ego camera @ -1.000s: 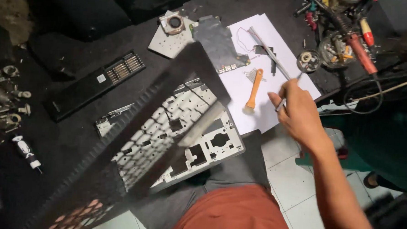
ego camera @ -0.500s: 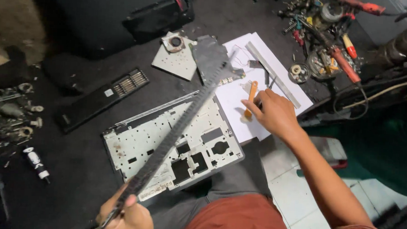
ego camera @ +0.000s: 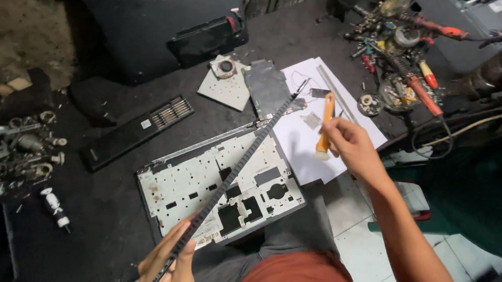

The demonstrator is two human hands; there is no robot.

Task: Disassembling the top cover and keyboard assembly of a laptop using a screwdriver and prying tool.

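Big laptop palmrest frame sat on the dark workbench. Left hand pinched the edge-on keyboard, slanted above the frame. Right hand gripped an orange pry tool over white paper.

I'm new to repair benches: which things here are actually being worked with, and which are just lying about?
In use:
left hand holding the keyboard edge-on
right hand holding the orange pry tool
laptop palmrest frame

Lying about:
fan plate
black vent strip
soldering tools
loose screws and parts

Dark workbench bears laptop palmrest frame, white paper, scattered screws.
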